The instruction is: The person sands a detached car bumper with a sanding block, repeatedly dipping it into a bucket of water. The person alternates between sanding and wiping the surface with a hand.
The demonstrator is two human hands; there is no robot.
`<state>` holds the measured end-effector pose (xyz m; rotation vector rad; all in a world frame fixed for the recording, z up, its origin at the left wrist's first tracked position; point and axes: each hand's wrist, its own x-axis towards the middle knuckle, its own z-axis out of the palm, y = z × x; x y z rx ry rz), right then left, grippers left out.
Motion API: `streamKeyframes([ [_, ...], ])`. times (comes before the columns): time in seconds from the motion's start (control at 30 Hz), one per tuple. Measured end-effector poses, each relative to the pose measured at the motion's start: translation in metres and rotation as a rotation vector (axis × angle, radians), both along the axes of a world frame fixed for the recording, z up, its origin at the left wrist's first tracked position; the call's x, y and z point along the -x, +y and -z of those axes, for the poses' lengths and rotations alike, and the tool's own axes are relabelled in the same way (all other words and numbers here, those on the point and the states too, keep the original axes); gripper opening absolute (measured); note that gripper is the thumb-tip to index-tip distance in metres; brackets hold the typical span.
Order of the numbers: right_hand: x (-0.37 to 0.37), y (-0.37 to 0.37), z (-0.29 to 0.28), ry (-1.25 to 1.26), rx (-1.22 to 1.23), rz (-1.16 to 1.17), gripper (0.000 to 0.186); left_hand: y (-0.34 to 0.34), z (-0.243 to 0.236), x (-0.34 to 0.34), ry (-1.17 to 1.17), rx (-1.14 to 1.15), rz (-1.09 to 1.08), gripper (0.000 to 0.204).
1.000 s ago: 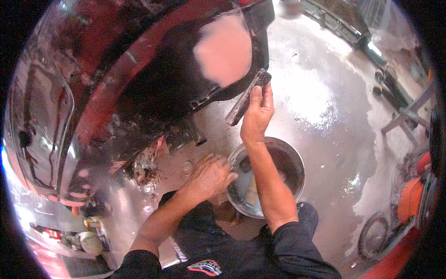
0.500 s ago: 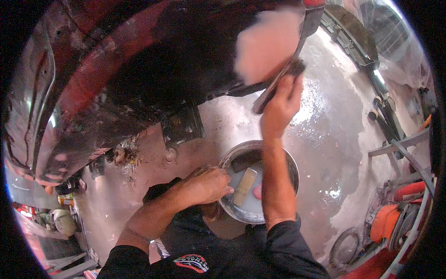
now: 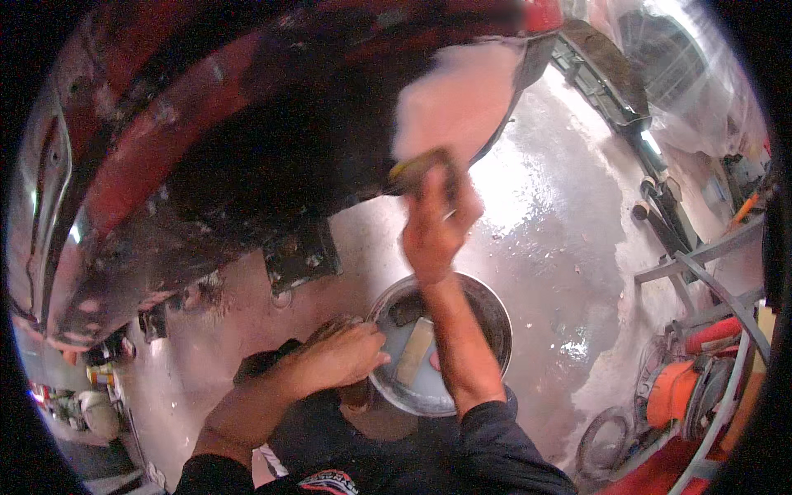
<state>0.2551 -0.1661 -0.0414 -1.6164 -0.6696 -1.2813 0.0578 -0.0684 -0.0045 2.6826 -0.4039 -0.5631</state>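
Observation:
My right hand (image 3: 435, 231) is closed on a sanding block (image 3: 429, 172), dark with a yellowish edge and blurred. It touches the car's dark lower body panel (image 3: 313, 148), at the bottom of a pale filler patch (image 3: 462, 95). My left hand (image 3: 351, 355) is curled over my knee beside the rim of a round bucket (image 3: 505, 313); whether it holds anything is hidden. In the bucket's cloudy water lie a tan block (image 3: 415, 351), a dark block (image 3: 407, 310) and something pink (image 3: 435, 358), partly behind my right forearm.
The floor (image 3: 561, 247) is wet and shiny on the right. A grey metal stand (image 3: 701, 262) and an orange machine (image 3: 670, 392) stand there too. A dark bumper-like part (image 3: 606, 70) lies at the upper right. A dark flap (image 3: 301, 257) hangs under the car.
My right hand has moved the sanding block left and down, from the panel's outer edge to below the filler patch. My left hand stays by the bucket. The whole view has shifted slightly.

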Motion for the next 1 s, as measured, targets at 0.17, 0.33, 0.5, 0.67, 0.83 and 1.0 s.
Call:
streamKeyframes([
  [0.17,0.006,0.006,-0.004,-0.026,-0.006,-0.054,0.047,0.018,0.019,0.011,-0.022,-0.006,0.049,0.027],
  [0.33,-0.034,-0.025,-0.129,-0.164,-0.086,0.074,0.047,0.019,0.017,0.006,-0.048,-0.027,0.097,0.027],
  [0.5,0.0,0.006,-0.066,-0.026,-0.084,0.015,0.049,0.021,0.021,-0.001,-0.109,0.042,0.246,0.028],
  [0.67,-0.021,-0.005,-0.08,-0.087,-0.056,-0.248,0.049,0.013,0.012,-0.008,0.041,-0.034,0.05,0.025],
  [0.83,-0.047,-0.031,-0.156,-0.214,-0.071,0.152,0.05,0.019,0.025,0.002,-0.073,-0.005,0.067,0.026],
  [1.0,-0.032,-0.018,-0.141,-0.166,-0.061,0.112,0.058,0.02,0.032,0.008,0.008,-0.051,0.1,0.026],
])
